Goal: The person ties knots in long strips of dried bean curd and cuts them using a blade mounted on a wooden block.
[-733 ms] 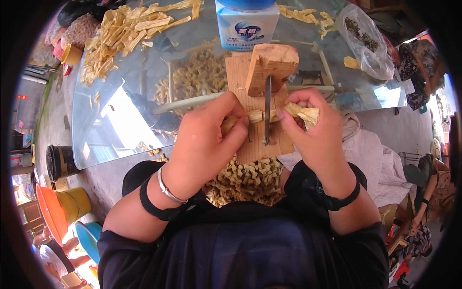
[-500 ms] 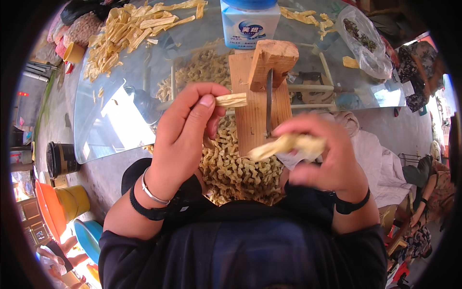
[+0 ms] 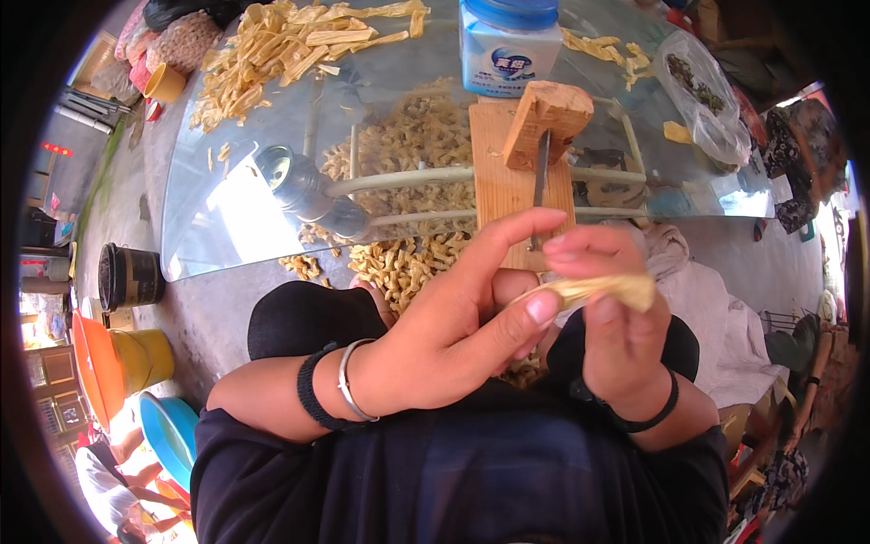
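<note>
A pale yellow dried strip (image 3: 603, 288) lies between my hands, in front of the wooden board. My left hand (image 3: 444, 326) pinches its left end with the thumb, index finger stretched toward the board. My right hand (image 3: 625, 340) holds the other end, the thumb beneath and the fingertips curled over it. Just beyond my fingers is the wooden board (image 3: 498, 195), carrying a wooden block (image 3: 548, 122) with a narrow metal blade (image 3: 542, 172) set in it. My left fingers hide part of the board's near end.
On the glass table (image 3: 408, 45) a heap of long yellow strips (image 3: 272, 54) lies at the far left. A blue-lidded tub (image 3: 510, 54) stands behind the block, a plastic bag (image 3: 698, 86) to its right. Short knobbly pieces (image 3: 408, 267) are piled below. Buckets (image 3: 131, 276) stand at left.
My left hand has swung right and nearer, and the hands have come together on one strip, below the board. The view has shifted slightly left.
</note>
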The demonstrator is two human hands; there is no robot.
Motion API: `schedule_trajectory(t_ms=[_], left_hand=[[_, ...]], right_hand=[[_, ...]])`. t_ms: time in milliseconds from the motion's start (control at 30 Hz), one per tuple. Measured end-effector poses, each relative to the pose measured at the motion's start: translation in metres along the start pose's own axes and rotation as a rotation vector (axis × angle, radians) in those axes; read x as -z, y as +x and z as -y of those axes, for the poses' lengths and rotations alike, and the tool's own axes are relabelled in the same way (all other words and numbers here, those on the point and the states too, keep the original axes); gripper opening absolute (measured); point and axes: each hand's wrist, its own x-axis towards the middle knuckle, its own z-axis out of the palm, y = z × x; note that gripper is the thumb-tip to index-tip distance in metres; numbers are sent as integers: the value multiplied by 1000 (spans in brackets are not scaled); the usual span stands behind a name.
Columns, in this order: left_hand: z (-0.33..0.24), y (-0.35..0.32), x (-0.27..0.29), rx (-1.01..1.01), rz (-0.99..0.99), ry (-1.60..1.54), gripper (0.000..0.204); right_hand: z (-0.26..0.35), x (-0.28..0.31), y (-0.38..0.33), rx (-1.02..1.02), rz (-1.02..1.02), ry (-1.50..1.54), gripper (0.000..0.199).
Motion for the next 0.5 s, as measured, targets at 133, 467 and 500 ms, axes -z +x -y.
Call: schedule_trajectory(t_ms=[133, 467, 500], left_hand=[[-7, -3, 16, 169, 107, 162, 51], [-29, 1, 34, 384, 24, 418, 19], [-25, 0, 31, 384, 79, 414, 17]], right_hand=[[3, 19, 15, -214, -211, 732, 33], [16, 25, 6, -571, 520, -229, 35], [21, 21, 8, -551, 768, -329, 35]])
